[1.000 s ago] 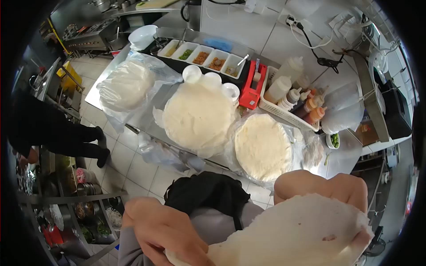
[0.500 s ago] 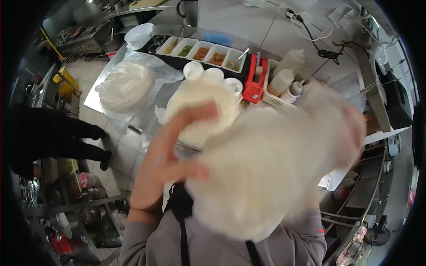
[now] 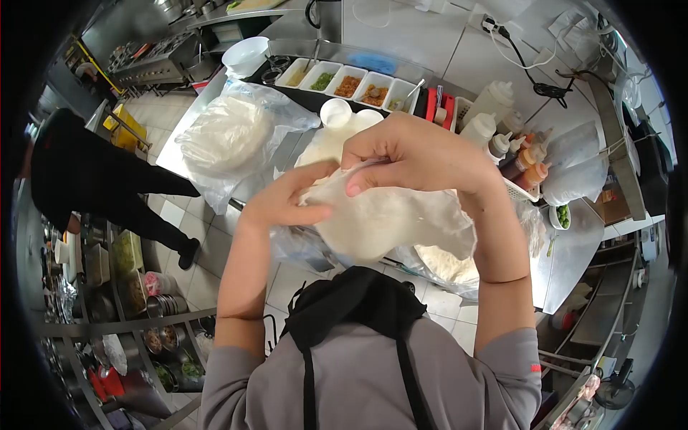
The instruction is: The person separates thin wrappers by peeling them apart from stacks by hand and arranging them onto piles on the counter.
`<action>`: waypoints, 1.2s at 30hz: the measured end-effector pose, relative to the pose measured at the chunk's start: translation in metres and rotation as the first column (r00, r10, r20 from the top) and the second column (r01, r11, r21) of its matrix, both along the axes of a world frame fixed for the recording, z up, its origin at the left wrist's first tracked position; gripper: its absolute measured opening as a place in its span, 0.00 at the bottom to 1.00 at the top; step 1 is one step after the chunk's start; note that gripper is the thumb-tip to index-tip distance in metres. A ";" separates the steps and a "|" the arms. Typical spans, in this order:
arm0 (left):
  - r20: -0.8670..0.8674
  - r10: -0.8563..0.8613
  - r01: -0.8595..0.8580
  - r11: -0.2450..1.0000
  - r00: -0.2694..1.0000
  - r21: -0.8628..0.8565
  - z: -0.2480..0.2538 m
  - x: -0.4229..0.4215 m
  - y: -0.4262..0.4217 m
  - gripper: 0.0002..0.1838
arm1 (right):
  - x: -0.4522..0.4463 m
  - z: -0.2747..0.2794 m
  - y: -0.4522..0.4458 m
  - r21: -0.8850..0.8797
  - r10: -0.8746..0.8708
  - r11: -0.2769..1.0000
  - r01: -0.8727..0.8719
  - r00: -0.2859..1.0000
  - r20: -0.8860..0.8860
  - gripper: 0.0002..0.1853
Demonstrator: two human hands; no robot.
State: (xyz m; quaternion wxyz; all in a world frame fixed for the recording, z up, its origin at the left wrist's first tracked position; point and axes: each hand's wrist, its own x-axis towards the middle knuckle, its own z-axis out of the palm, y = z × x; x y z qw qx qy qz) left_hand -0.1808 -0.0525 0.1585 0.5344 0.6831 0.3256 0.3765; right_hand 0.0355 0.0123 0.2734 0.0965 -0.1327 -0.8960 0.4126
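Pinching dough sheet [image 3: 376, 222]: right grip [image 3: 423, 154] tight, left grip [image 3: 281, 198] half-spread.

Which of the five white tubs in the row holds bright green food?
The second tub from the left: its food is bright green, while the others' looks orange-brown or yellowish.
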 end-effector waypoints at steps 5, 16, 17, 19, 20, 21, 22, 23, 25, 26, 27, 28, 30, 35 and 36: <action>0.130 0.228 -0.210 0.968 0.965 -0.140 -0.016 -0.035 -0.010 0.30 | 0.008 -0.040 0.004 -0.214 -0.193 0.968 0.133 0.937 -0.290 0.12; -0.523 0.657 -0.301 0.733 0.543 0.610 -0.089 -0.033 0.137 0.22 | 0.057 -0.234 0.080 0.095 -0.806 0.533 0.841 0.539 -0.244 0.10; -0.434 0.686 -0.257 0.664 0.584 0.702 -0.097 -0.012 0.130 0.19 | 0.074 -0.240 0.074 0.136 -0.789 0.530 0.837 0.545 -0.284 0.09; -0.374 0.583 -0.317 0.758 0.721 0.570 -0.106 0.040 0.094 0.13 | 0.120 -0.244 0.054 0.000 -0.823 0.543 0.840 0.532 -0.198 0.07; -0.349 0.477 -0.371 0.868 0.806 0.330 -0.103 0.071 0.077 0.09 | 0.140 -0.231 0.037 -0.018 -0.861 0.498 0.867 0.492 -0.129 0.07; -0.252 0.419 -0.349 0.895 0.872 0.279 -0.115 0.097 0.064 0.06 | 0.156 -0.224 0.021 -0.031 -0.891 0.452 0.891 0.450 -0.061 0.06; -0.202 0.271 -0.270 0.962 0.941 0.036 -0.136 0.117 0.053 0.06 | 0.170 -0.227 0.010 -0.036 -0.860 0.511 0.859 0.510 -0.022 0.06; -0.151 0.130 -0.155 0.973 0.980 -0.171 -0.139 0.139 0.039 0.07 | 0.181 -0.230 -0.004 -0.046 -0.821 0.569 0.821 0.570 0.019 0.06; -0.182 -0.017 -0.050 0.931 0.983 -0.362 -0.148 0.163 0.022 0.10 | 0.188 -0.235 -0.033 -0.061 -0.734 0.664 0.746 0.665 0.141 0.06; -0.290 -0.033 -0.076 0.931 0.956 -0.356 -0.157 0.169 0.017 0.11 | 0.187 -0.239 -0.047 -0.018 -0.663 0.746 0.665 0.745 0.070 0.07; -0.395 -0.045 -0.103 0.932 0.918 -0.347 -0.162 0.175 0.015 0.12 | 0.181 -0.232 -0.060 -0.057 -0.623 0.765 0.641 0.760 0.185 0.11; -0.418 -0.050 -0.137 0.903 0.907 -0.407 -0.158 0.178 0.015 0.14 | 0.177 -0.228 -0.071 -0.042 -0.623 0.762 0.647 0.749 0.226 0.12; -0.379 -0.074 -0.154 0.830 0.923 -0.536 -0.148 0.183 0.015 0.15 | 0.174 -0.251 -0.081 0.141 -0.651 0.759 0.635 0.736 0.188 0.11; -0.303 0.021 -0.219 0.736 0.953 -0.641 -0.149 0.202 0.007 0.15 | 0.185 -0.257 -0.083 0.063 -0.655 0.755 0.652 0.754 0.045 0.08; -0.288 0.085 -0.253 0.742 0.954 -0.620 -0.150 0.207 0.003 0.15 | 0.196 -0.254 -0.083 0.009 -0.719 0.695 0.719 0.694 0.022 0.08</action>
